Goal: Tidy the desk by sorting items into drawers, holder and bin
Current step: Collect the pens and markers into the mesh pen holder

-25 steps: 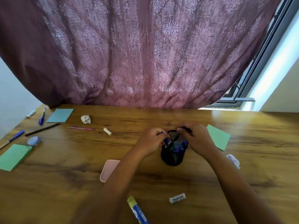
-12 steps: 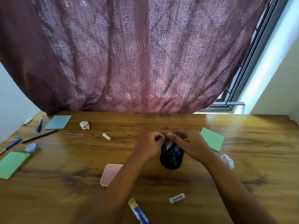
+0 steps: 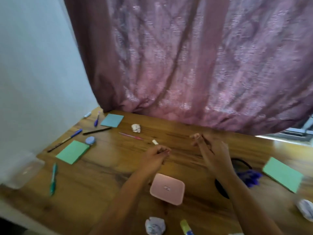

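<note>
The black mesh holder [image 3: 240, 167] with blue pens [image 3: 250, 178] stands at the right, partly hidden behind my right forearm. My right hand [image 3: 211, 151] hovers left of it over the desk, fingers loosely bent, with nothing visible in it. My left hand [image 3: 155, 158] hangs with loosely curled fingers just short of a small cream stick [image 3: 154, 141] and holds nothing I can see. Farther left lie a pink pen [image 3: 131, 136], a black pencil [image 3: 96, 131], a purple pen [image 3: 96, 120], a blue pen [image 3: 67, 139] and a green pen [image 3: 53, 178].
A pink case [image 3: 167, 189] lies between my forearms. Crumpled papers [image 3: 136, 128] [image 3: 155, 225] [image 3: 305, 209], green pads [image 3: 72, 151] [image 3: 282, 174], a blue note [image 3: 112, 120], a round blue tape [image 3: 90, 140] and a glue stick [image 3: 186, 228] are scattered about. A curtain hangs behind the desk.
Both hands have left the holder and moved left over the desk. My view has swung left, so the holder now sits at the right.
</note>
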The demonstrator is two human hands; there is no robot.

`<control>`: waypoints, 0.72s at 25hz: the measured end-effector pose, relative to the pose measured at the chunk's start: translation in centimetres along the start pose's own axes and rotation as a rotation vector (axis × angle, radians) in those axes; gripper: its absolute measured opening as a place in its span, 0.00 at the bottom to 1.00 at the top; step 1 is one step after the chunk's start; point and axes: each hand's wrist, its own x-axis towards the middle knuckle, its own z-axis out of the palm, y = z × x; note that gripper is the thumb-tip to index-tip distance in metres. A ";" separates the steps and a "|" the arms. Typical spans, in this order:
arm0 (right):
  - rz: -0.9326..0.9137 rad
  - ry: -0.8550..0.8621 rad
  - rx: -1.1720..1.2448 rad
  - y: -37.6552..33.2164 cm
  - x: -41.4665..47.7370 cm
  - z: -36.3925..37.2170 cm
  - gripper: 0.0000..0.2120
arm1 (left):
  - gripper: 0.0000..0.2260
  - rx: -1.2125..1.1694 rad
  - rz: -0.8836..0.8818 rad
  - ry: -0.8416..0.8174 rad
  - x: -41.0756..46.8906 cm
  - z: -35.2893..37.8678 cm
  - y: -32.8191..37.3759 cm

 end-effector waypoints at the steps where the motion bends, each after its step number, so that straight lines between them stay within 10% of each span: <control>1: -0.006 -0.056 0.035 -0.7 0.4 2.3 0.11 | 0.08 -0.020 -0.040 0.030 0.0 -1.9 -0.8; 13: 0.174 -0.489 -0.622 -0.4 10.8 33.5 0.20 | 0.05 -0.034 -0.215 0.318 5.4 -28.3 -12.1; 18: 0.226 -0.504 -0.975 -0.2 11.4 35.3 0.16 | 0.05 0.444 -0.213 0.435 8.9 -33.7 -14.3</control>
